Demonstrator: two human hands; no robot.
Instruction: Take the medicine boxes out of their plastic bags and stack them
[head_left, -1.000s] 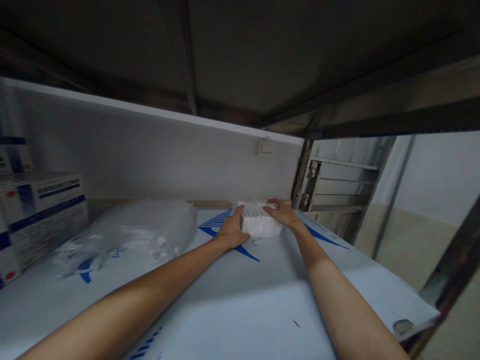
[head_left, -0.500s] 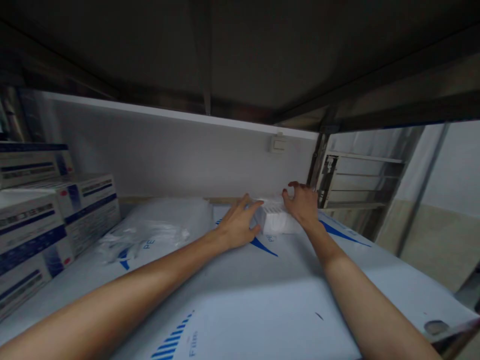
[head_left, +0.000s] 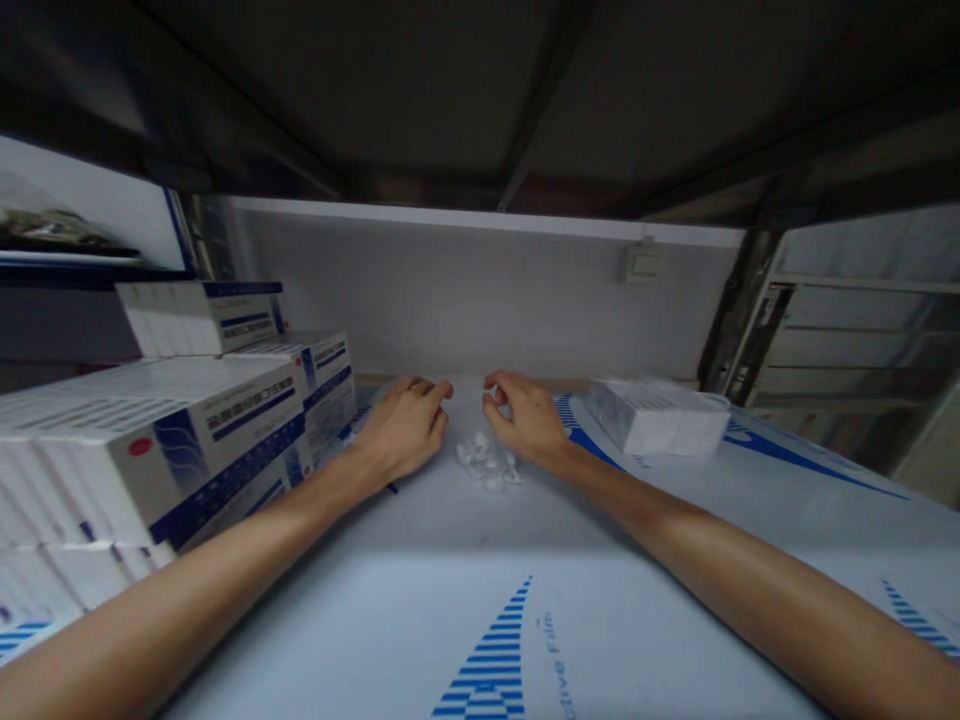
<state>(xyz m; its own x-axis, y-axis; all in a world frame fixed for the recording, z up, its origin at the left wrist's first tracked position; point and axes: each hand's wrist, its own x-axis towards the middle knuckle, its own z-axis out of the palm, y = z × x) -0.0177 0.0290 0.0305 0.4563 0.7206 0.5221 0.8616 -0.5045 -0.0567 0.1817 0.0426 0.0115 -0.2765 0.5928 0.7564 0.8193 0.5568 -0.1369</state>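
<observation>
Crumpled clear plastic packaging [head_left: 487, 462] lies on the film-covered surface, between my two hands. At its left side is my left hand [head_left: 405, 425], palm down, with the thumb apart from the bent fingers. My right hand [head_left: 529, 415] is over its right side, fingers loosely curved and a gap showing between thumb and index finger. Neither hand visibly grips the plastic, though the undersides of both are hidden. Farther right, apart from my right hand, rests a white block of small boxes [head_left: 667, 420] in clear wrap.
White-and-blue printed cartons [head_left: 232, 440] are stacked at left, close to my left forearm. A dark shelf [head_left: 420, 100] hangs low overhead. The wall [head_left: 450, 290] with a switch [head_left: 643, 264] closes off the back. A metal post [head_left: 739, 300] stands at the right.
Both hands have left the wrapped white block and moved left to the clear plastic. The view has turned left, so more of the carton stack shows.
</observation>
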